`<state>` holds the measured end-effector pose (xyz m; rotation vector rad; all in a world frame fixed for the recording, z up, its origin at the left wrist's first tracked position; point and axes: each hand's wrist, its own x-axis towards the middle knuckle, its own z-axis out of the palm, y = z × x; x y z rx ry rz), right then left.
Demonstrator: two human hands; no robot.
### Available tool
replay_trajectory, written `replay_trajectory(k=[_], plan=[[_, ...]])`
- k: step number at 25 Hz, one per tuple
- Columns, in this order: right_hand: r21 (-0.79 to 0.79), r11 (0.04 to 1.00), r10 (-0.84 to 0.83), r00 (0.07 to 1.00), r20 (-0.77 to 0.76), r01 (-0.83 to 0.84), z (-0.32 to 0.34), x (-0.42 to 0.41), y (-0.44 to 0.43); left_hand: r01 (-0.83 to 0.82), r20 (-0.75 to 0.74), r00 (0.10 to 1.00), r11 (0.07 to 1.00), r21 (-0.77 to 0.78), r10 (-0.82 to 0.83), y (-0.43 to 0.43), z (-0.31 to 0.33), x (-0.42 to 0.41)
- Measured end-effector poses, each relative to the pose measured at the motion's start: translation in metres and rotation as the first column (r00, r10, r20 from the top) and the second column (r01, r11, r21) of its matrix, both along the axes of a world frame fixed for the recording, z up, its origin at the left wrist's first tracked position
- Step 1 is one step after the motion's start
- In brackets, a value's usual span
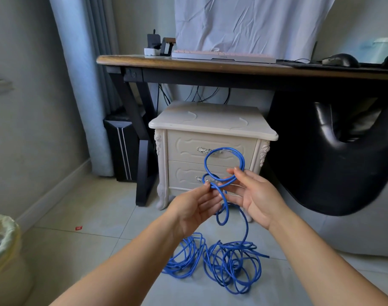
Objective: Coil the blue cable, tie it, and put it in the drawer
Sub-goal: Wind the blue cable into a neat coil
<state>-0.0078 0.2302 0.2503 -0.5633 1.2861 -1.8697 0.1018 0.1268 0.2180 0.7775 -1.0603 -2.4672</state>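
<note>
Now L hand (193,208) & R hand (255,195) pinch blue cable (224,148); keyboard (224,56) logo unreadable.

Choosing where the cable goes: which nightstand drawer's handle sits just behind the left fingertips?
The lower drawer; the handle of the upper drawer shows higher, behind the top of the held blue cable loop.

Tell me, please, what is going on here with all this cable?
A person is at the start of coiling the blue cable. The left hand pinches it where a small loop crosses, and the right hand holds that loop between thumb and fingers, in front of the cream nightstand. Most of the cable lies in a loose tangle on the tiled floor. Nothing is tied yet, and the upper drawer and lower drawer are closed.
</note>
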Motion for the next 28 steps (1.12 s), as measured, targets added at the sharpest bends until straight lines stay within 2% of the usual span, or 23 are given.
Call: replay_trajectory(k=[5,8,10,14,17,20,22,24,26,28], plan=[[0.058,0.990,-0.124,0.992,-0.025,0.126,-0.003,0.004,0.001,0.003,-0.061,0.998,1.000,-0.020,-0.004,0.003,0.003,0.004],[0.138,0.982,-0.128,0.991,-0.030,0.131,-0.005,0.009,-0.002,0.000,-0.070,0.997,0.989,-0.148,-0.010,0.004,0.002,0.004],[0.198,0.978,-0.066,0.998,-0.020,0.069,-0.008,0.013,-0.003,-0.056,-0.083,0.996,0.974,-0.221,0.038,0.003,0.002,0.004],[0.273,0.960,0.069,0.997,-0.035,-0.057,-0.016,0.010,-0.004,-0.135,-0.119,0.987,0.964,-0.228,0.110,0.001,0.005,0.005],[0.265,0.941,0.228,0.973,-0.026,-0.213,-0.014,0.014,-0.003,-0.169,-0.063,0.986,0.933,-0.317,0.157,-0.001,0.006,0.003],[0.328,0.891,0.364,0.926,-0.100,-0.315,-0.012,0.015,0.000,-0.185,-0.018,0.981,0.895,-0.405,0.194,-0.011,0.007,0.002],[0.397,0.884,0.330,0.932,-0.152,-0.248,-0.013,0.007,0.001,-0.165,-0.002,0.983,0.878,-0.449,0.184,-0.017,0.008,0.001],[0.498,0.858,0.307,0.906,-0.292,-0.130,-0.009,0.003,0.004,-0.093,0.074,0.985,0.835,-0.543,0.158,-0.018,0.008,-0.001],[0.563,0.826,0.320,0.852,-0.414,-0.037,-0.003,0.003,0.007,-0.025,0.152,0.976,0.773,-0.634,0.157,-0.018,0.007,-0.004],[0.576,0.817,0.322,0.806,-0.497,0.029,0.002,-0.001,0.010,0.045,0.210,0.963,0.668,-0.743,0.169,-0.023,0.008,-0.003]])
